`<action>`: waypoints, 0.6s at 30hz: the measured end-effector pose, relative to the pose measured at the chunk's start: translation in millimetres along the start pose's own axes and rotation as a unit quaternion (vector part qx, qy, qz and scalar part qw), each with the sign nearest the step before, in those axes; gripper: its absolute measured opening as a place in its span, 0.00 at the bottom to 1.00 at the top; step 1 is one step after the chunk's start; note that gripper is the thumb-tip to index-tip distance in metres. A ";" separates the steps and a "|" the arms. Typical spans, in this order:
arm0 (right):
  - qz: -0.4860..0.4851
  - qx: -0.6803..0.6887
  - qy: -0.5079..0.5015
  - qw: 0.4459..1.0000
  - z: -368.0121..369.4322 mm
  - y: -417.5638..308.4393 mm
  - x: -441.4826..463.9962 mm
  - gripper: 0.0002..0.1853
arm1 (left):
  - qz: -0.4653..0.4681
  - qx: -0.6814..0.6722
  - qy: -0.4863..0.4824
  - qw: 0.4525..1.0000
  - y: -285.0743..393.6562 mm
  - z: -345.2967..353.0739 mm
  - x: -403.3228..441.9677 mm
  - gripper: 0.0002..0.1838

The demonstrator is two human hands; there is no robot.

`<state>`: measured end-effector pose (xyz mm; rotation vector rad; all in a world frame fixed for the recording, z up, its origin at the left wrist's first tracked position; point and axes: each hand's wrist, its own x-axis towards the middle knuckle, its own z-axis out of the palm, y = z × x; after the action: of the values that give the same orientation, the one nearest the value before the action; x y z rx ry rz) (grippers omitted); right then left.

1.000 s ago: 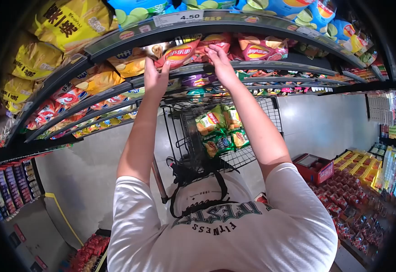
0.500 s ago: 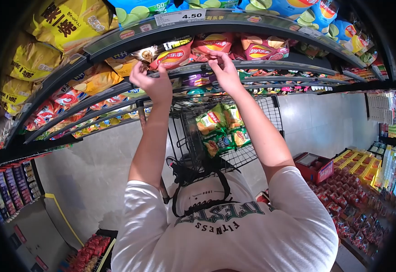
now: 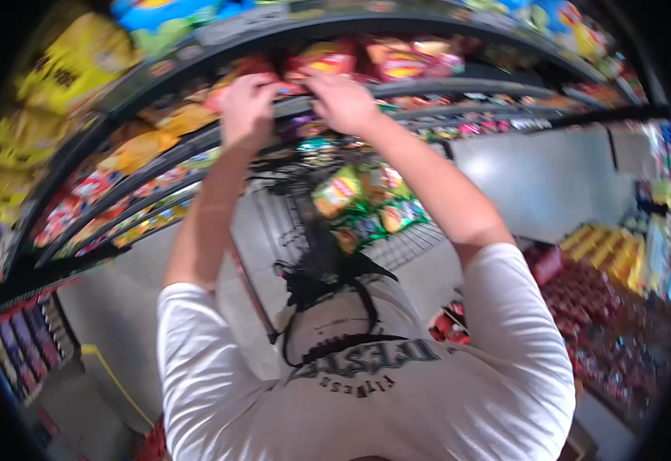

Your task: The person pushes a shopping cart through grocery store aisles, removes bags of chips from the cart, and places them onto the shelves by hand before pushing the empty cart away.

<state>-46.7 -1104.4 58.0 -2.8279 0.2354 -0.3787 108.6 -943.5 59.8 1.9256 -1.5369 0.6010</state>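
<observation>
Both hands are raised at the shelf edge, blurred by motion. My left hand (image 3: 248,101) is by a red chip bag (image 3: 231,77) on the shelf, its fingers apart and curved toward the bag's front. Close by on the right, my right hand (image 3: 341,98) reaches with bent fingers to the lower edge of another red bag (image 3: 326,58). Whether either hand touches a bag is too blurred to tell. A dark red bag (image 3: 404,61) lies further right. Below the hands, several green and yellow chip bags (image 3: 337,194) lie in a wire cart.
The cart's wire basket (image 3: 408,247) is between my body and the shelves. Yellow bags (image 3: 82,58) fill the upper left shelf, and blue bags (image 3: 166,19) the top one. Lower shelves hold more snacks. Red packages (image 3: 581,296) and yellow boxes (image 3: 608,250) stand at the right.
The camera view has shifted and blurred. In the view, both hands have moved left, and my right hand is nearer my left. The shelf bags also appear further left and higher.
</observation>
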 end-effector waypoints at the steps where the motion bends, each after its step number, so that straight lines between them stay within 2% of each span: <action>1: -0.003 -0.017 0.000 1.000 0.2 12.7 -11.0 0.27 | 0.009 -0.002 -0.019 1.000 -0.6 3.0 -1.1 0.15; 2: 0.009 -0.037 -0.004 0.999 -7.1 6.4 -16.4 0.29 | 0.039 0.012 -0.004 0.999 -0.9 2.5 -2.7 0.15; 6: 0.012 -0.023 -0.007 1.000 -17.8 3.3 -21.9 0.31 | 0.041 0.036 -0.069 0.996 -11.5 -0.6 -2.5 0.18; 10: -0.020 -0.019 0.008 1.000 -11.8 10.8 -28.7 0.27 | 0.041 -0.002 -0.072 0.997 -16.8 5.8 1.8 0.17; 13: -0.027 -0.001 -0.026 0.999 -17.3 15.5 -28.6 0.23 | 0.036 -0.032 -0.093 0.994 -10.8 8.5 8.5 0.18; 15: -0.041 0.038 0.028 0.998 -18.8 14.8 -29.9 0.22 | 0.037 -0.084 -0.014 0.996 -1.7 4.7 9.0 0.19; 17: -0.043 0.049 0.087 0.994 -22.2 12.2 -33.8 0.22 | 0.021 -0.049 0.091 0.994 17.5 -13.8 4.1 0.16; 18: -0.040 0.042 0.118 0.991 -24.8 9.7 -36.1 0.22 | -0.033 -0.048 0.159 0.986 18.6 -11.5 -1.7 0.17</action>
<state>-89.2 -1112.8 69.8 -2.7138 0.1490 -0.7259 90.3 -937.2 70.1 1.7060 -1.2729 0.7511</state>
